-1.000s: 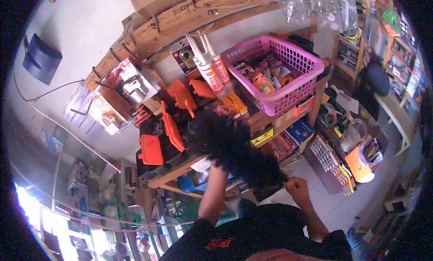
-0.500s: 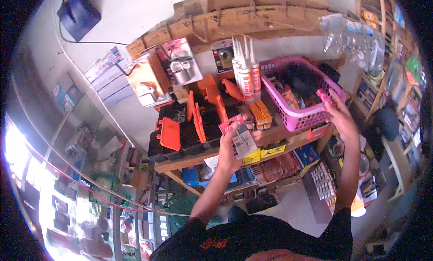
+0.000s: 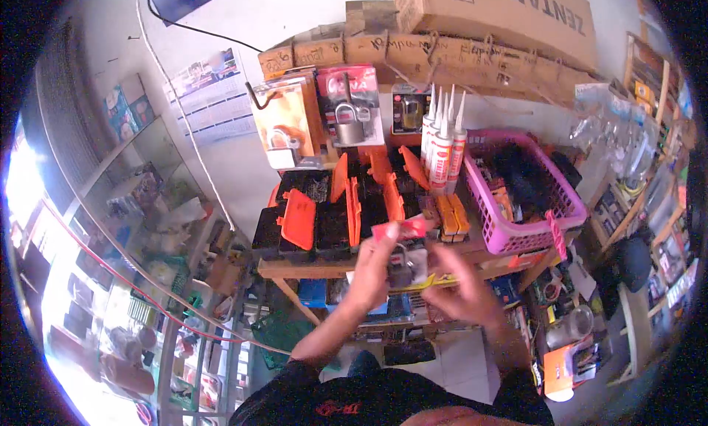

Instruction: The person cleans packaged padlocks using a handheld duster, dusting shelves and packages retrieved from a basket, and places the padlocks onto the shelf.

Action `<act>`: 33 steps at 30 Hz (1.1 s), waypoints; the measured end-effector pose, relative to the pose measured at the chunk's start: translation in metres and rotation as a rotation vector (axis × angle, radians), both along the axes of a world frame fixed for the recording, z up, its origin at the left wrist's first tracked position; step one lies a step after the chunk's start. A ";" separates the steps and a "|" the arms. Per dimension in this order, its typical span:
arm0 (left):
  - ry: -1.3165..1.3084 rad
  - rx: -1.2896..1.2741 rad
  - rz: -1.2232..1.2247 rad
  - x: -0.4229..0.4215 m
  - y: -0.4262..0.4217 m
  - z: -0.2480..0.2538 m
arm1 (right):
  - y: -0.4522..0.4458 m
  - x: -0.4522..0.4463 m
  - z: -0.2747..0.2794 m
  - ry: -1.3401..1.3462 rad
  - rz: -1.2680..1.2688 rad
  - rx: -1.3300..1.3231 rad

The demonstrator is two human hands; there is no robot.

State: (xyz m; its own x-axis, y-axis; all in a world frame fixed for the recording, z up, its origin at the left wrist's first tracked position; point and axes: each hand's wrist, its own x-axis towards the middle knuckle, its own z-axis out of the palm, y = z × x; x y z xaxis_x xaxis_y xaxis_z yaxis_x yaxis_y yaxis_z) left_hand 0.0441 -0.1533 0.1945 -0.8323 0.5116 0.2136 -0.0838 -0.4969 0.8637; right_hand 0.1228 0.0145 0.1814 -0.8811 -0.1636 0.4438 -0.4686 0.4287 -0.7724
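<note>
My left hand (image 3: 371, 270) is closed on a carded padlock pack (image 3: 407, 267), a red-topped card with a dark padlock behind clear plastic. It is held in front of the shelf's edge. Close to the pack's right side is my right hand (image 3: 463, 287), blurred, with its fingers apart and nothing seen in them. Behind the pack stand black organizer boxes with raised orange lids (image 3: 298, 220). A pink twisted strip (image 3: 556, 236) hangs over the front rim of the purple basket (image 3: 509, 239).
White sealant tubes (image 3: 441, 157) stand beside small orange-yellow boxes (image 3: 452, 218). Two large carded padlocks (image 3: 349, 127) hang at the back. A cardboard carton (image 3: 494, 21) lies above. A glass display case (image 3: 147, 183) is at left, with crowded shelving (image 3: 641, 102) at right.
My right hand has left the pink strip at the basket and come in beside the padlock pack. The strip now hangs over the rim. The view has shifted, showing more of the carton above.
</note>
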 end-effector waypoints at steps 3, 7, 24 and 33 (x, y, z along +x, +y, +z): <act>0.362 -0.060 0.082 0.002 -0.001 0.024 | -0.034 -0.020 0.007 -0.006 0.095 -0.160; 0.502 0.013 0.380 -0.010 -0.017 0.035 | -0.056 -0.040 0.045 0.129 0.188 -0.475; 0.816 -0.058 0.112 -0.035 -0.074 0.055 | -0.098 -0.096 0.123 0.278 0.051 -0.652; 0.990 -0.134 -0.066 -0.056 -0.099 0.045 | -0.110 -0.098 0.129 0.545 0.044 -0.759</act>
